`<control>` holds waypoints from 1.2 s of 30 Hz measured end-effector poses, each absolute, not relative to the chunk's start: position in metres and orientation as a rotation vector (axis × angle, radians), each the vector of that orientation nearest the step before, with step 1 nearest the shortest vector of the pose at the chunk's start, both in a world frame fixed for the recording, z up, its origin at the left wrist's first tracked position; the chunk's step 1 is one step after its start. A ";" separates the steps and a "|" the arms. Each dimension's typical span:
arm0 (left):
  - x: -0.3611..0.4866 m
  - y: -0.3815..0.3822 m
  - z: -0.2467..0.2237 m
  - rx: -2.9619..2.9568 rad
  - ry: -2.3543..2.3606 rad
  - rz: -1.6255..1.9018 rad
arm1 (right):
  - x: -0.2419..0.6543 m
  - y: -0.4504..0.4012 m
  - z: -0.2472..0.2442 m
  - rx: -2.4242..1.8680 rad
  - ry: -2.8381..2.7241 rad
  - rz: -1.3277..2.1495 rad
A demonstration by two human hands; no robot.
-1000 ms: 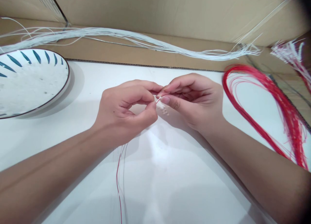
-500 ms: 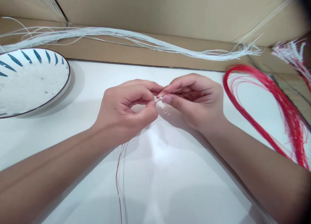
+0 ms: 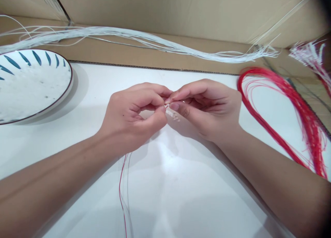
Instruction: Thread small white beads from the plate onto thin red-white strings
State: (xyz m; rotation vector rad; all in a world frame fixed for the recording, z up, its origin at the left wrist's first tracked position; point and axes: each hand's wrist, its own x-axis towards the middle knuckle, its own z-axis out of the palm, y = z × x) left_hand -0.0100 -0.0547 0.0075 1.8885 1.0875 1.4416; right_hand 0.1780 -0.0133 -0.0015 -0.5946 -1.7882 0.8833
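My left hand (image 3: 137,115) and my right hand (image 3: 209,109) meet fingertip to fingertip over the middle of the white table. Thumb and forefinger of the left are pinched on a thin red-and-white strand. The right pinches the strand's small white end, mostly covered by the fingertips. Just below the pinch a cluster of small white bits (image 3: 173,115) shows; I cannot tell whether it hangs from the strand or lies on the table. Under the left wrist a thin red strand (image 3: 120,186) trails toward me, with a thin greyish one (image 3: 128,186) beside it.
A white plate with blue-green leaf marks (image 3: 31,86) stands at left. Along the cardboard at the back lies a long bundle of white strands (image 3: 155,41). A looped bundle of red strands (image 3: 292,93) is on the right, with pale frayed strand ends (image 3: 307,53) behind it.
The fingertips have drawn closer together, covering more of the small white end. The trailing red strand has shifted slightly left, as has the plate in view.
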 end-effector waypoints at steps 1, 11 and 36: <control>-0.010 -0.055 0.008 1.900 1.087 1.440 | 0.178 -0.013 -0.002 -0.590 -1.788 0.883; -0.011 -0.054 0.007 1.873 1.097 1.417 | 0.177 -0.011 0.000 -0.554 -1.764 0.902; -0.008 -0.054 0.007 1.840 1.113 1.467 | 0.177 -0.015 -0.002 -0.590 -1.852 0.713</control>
